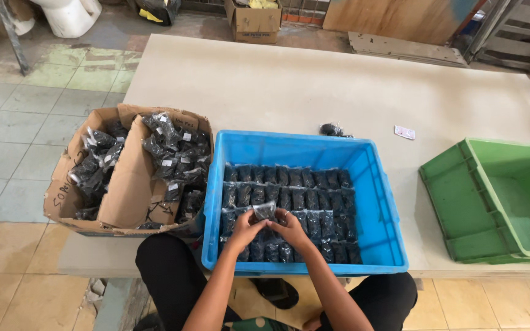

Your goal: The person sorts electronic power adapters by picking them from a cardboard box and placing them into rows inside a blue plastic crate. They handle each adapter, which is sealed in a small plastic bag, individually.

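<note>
Both hands in the blue crate [383, 202], pinching one clear packet [265, 211] of dark parts between them: left hand [246, 228] on its left edge, right hand [289, 228] on its right, fingers closed on it. Packet sits just above the near rows of packets [289, 196] filling the crate. Cardboard box [124, 178] of loose packets touches the crate's left wall. Green crate [461, 202] on the surface [314, 86], well right.

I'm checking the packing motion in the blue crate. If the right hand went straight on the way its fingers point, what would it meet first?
Probably the small clear packet that the right hand and left hand pinch, then packet rows in the blue crate; depth is unclear.
</note>
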